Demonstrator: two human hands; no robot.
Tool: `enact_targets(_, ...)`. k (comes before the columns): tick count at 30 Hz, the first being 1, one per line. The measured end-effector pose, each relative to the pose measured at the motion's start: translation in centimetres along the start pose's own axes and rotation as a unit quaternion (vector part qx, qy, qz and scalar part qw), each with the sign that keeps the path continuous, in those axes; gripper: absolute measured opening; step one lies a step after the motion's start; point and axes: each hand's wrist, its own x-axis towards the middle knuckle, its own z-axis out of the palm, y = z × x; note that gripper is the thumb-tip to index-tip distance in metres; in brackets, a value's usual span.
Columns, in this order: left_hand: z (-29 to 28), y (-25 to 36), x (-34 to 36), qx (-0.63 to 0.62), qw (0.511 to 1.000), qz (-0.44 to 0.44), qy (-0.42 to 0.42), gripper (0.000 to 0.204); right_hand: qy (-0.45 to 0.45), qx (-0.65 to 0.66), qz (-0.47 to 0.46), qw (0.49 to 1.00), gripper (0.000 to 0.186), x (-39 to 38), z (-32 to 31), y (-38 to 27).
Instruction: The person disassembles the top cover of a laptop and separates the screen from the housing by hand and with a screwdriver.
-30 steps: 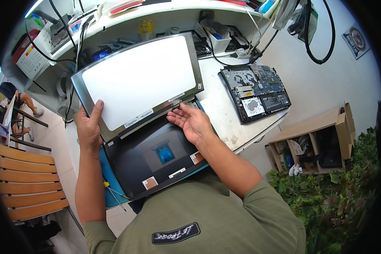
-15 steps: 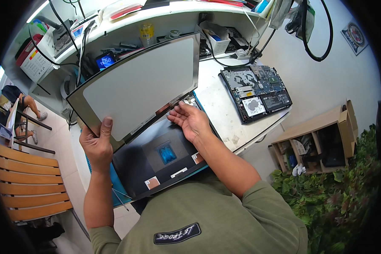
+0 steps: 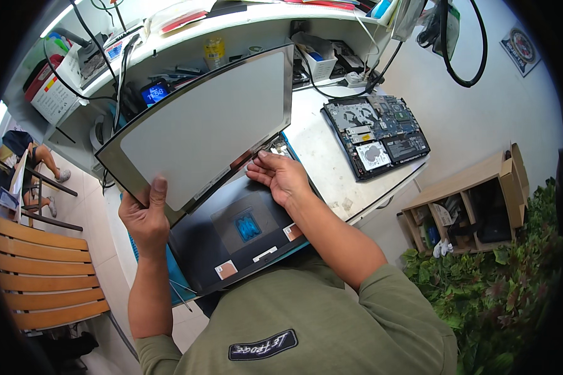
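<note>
My left hand (image 3: 145, 217) grips the lower left corner of a flat screen panel (image 3: 209, 122), thumb on its pale grey back, holding it tilted up. My right hand (image 3: 278, 178) has thumb and forefinger pinched at the panel's lower edge beside a thin strip (image 3: 244, 161), other fingers curled; exactly what they pinch is too small to make out. Beneath both lies a black laptop lid shell (image 3: 197, 253) with a blue patch (image 3: 247, 226) and copper-coloured pieces, on a blue mat (image 3: 181, 281).
An opened laptop base (image 3: 375, 134) sits on the white desk (image 3: 350, 200). Behind are a cluttered shelf (image 3: 244, 14), cables and a white box (image 3: 319, 61). Wooden chair (image 3: 47, 272) at left, person's legs (image 3: 44, 159) beyond it; wooden cabinet (image 3: 456, 206) and greenery (image 3: 494, 281) at right.
The panel has tipped, its back turning from bright white to dull grey. My left hand has moved rightward and down with it. My right hand stays at the lower edge.
</note>
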Motion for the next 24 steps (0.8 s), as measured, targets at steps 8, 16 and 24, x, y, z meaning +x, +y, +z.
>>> enact_targets(8, 0.0, 0.4, -0.8, -0.001, 1.0, -0.004, -0.009, 0.027, 0.027, -0.004, -0.006, 1.0, 0.019, 0.0, 0.9, -0.3)
enact_targets(16, 0.0, 0.3, -0.8, -0.037, 0.999, 0.004, -0.004, 0.022, 0.019, 0.022, -0.005, 1.0, 0.025, 0.6, 1.0, -0.8)
enact_targets(24, 0.1, 0.1, -0.5, -0.036, 0.999, 0.005, 0.009, 0.022, 0.025, 0.023, -0.006, 0.999, 0.021, 0.8, 1.0, -1.1)
